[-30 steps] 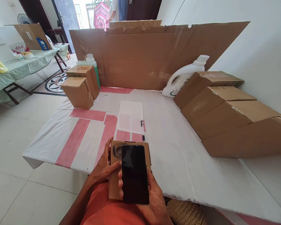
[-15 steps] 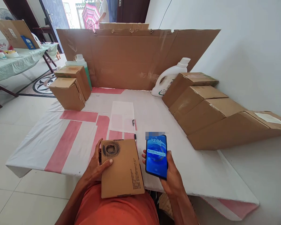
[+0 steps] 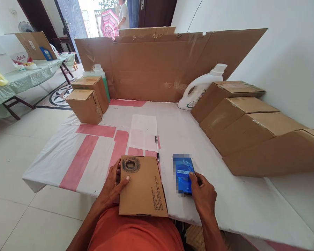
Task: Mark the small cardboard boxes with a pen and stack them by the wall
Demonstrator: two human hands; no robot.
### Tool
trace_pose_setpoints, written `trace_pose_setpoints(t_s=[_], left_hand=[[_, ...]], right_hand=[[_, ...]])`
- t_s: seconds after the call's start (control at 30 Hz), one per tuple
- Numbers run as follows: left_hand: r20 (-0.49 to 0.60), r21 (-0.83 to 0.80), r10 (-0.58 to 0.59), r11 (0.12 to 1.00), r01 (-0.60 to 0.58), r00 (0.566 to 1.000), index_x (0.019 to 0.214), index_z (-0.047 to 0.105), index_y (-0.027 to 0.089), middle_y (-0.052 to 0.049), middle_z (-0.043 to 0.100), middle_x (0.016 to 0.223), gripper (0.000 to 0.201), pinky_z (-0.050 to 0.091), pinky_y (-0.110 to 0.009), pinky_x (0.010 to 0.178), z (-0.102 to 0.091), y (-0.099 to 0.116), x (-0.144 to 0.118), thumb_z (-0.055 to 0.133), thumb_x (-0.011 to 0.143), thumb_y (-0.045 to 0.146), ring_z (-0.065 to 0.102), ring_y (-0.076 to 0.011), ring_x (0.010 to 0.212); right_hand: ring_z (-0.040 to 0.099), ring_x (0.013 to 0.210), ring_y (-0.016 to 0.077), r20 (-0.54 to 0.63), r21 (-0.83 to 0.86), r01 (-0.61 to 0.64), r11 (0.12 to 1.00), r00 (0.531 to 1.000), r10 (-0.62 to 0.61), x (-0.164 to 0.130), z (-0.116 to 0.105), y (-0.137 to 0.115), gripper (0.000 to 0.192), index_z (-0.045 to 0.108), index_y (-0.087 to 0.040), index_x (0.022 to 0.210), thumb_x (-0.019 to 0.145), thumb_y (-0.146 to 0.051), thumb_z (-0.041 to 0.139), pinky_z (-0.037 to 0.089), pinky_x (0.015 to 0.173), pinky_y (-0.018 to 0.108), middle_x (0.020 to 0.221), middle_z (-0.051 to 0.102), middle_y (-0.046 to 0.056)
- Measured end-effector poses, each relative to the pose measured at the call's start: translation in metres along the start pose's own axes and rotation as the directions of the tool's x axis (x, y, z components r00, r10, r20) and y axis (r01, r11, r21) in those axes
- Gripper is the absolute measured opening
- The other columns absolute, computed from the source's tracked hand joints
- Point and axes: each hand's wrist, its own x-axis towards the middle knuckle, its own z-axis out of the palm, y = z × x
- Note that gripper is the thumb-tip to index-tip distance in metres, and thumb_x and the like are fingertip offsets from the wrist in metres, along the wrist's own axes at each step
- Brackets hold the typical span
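My left hand [image 3: 117,181] grips the left side of a flat brown cardboard box [image 3: 142,195], its thumb lying on top. The box has a dark scribbled ring around a hole near its upper left corner and printed text at the right. At the table's front, my right hand [image 3: 204,191] pinches the right edge of a smartphone [image 3: 183,176] with a lit blue screen, thumb on the glass. Whether the phone rests on the cloth I cannot tell. Beyond the box lie a pen [image 3: 157,149] and a white sheet of paper [image 3: 143,131].
A large cardboard panel [image 3: 151,66] stands along the table's back. Small boxes [image 3: 85,106] and a green-liquid jug [image 3: 104,82] are at the left. A white detergent jug [image 3: 202,87] and a row of cartons [image 3: 251,129] line the right. A person [image 3: 124,15] is outside the doorway.
My right hand has moved the phone right and slightly down, and its grip has shifted from beneath to the right edge. The whole view has swung left; my left hand still holds the box.
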Motion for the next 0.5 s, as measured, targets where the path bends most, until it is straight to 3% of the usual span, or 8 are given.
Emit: trace_pose_setpoints(t_s=[0.17,0.3,0.37,0.4,0.43,0.5], left_hand=[[-0.017,0.139,0.073,0.988,-0.07,0.997,0.161,0.035,0.028,-0.014,0.048,0.148,0.072,0.037,-0.051,0.12,-0.009,-0.005,-0.013,0.046,0.101,0.066,0.049,-0.0308,0.139],[-0.119,0.141,0.015,0.99,0.002,0.993,0.164,0.029,0.029,-0.015,0.044,0.153,0.073,0.039,-0.054,0.118,-0.018,-0.016,-0.032,0.039,0.102,0.068,0.052,-0.0315,0.135],[-0.147,0.112,-0.014,0.993,0.03,0.989,0.165,0.025,0.029,-0.016,0.042,0.157,0.075,0.041,-0.055,0.116,-0.017,-0.022,-0.044,0.038,0.102,0.068,0.053,-0.0323,0.135],[-0.12,0.099,-0.017,0.995,0.029,0.993,0.165,0.026,0.03,-0.015,0.042,0.159,0.074,0.041,-0.055,0.117,-0.016,-0.024,-0.051,0.039,0.102,0.067,0.052,-0.0328,0.137],[-0.072,0.09,-0.008,0.996,0.014,0.997,0.164,0.029,0.031,-0.014,0.043,0.16,0.073,0.039,-0.055,0.119,-0.013,-0.026,-0.057,0.04,0.102,0.067,0.049,-0.0334,0.141],[0.007,0.084,0.048,0.995,-0.049,0.999,0.162,0.037,0.033,-0.012,0.045,0.161,0.071,0.034,-0.055,0.125,-0.008,-0.028,-0.069,0.046,0.1,0.066,0.042,-0.0347,0.15]], right_hand=[[0.068,0.094,0.0395,0.04,-0.083,0.062,0.995,0.997,-0.059,-0.006,-0.009,0.0,0.074,0.076,-0.01,0.107,0.076,-0.071,0.05,0.051,0.091,0.055,0.109,0.074,0.026],[0.069,0.101,0.0401,0.021,-0.094,0.137,0.986,0.991,-0.135,-0.035,-0.016,0.005,0.081,0.069,-0.008,0.126,0.078,-0.071,0.053,0.053,0.093,0.058,0.125,0.066,0.026],[0.07,0.101,0.0386,0.182,0.048,0.125,0.991,0.974,-0.132,-0.063,-0.014,0.011,0.076,0.066,-0.015,0.133,0.077,-0.067,0.064,0.055,0.09,0.055,0.127,0.068,0.021],[0.071,0.102,0.0379,0.311,0.155,0.091,0.984,0.941,-0.136,-0.08,-0.01,0.014,0.074,0.066,-0.02,0.135,0.074,-0.063,0.071,0.056,0.09,0.053,0.127,0.07,0.018],[0.069,0.112,0.0384,0.421,0.265,0.048,0.963,0.893,-0.16,-0.095,-0.006,0.016,0.075,0.064,-0.025,0.138,0.073,-0.058,0.078,0.055,0.095,0.052,0.133,0.068,0.016],[0.056,0.135,0.0407,0.508,0.395,0.022,0.919,0.828,-0.238,-0.119,0.006,0.014,0.084,0.061,-0.029,0.143,0.066,-0.046,0.09,0.044,0.114,0.055,0.147,0.061,0.013]])
